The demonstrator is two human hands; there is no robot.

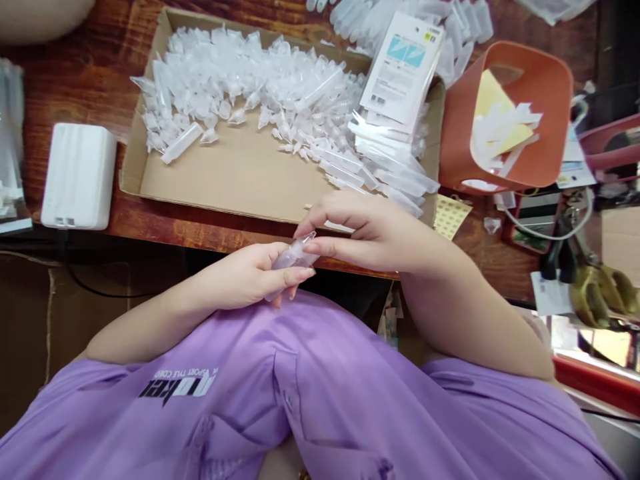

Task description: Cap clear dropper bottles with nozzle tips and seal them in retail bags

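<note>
My left hand (255, 275) is closed around a small translucent plastic bottle (291, 257) with a pointed tip, held just past the table's front edge. There may be more than one piece in that grip; the fingers hide part of it. From the right, my right hand (373, 233) reaches in with thumb and forefinger closed on the pointed end. Beyond both hands lies a shallow cardboard tray (220, 183). It holds a heap of clear plastic nozzle caps (215, 73) and, at its right side, several slim clear tubes (395, 167).
White printed packets (403, 67) rest on the tray's right end. An orange bin (545, 120) with paper scraps stands beside it. Scissors (600, 287) lie at the far right, a white power adapter (77, 177) with a cable at left. More clear tubes (465, 27) are piled behind.
</note>
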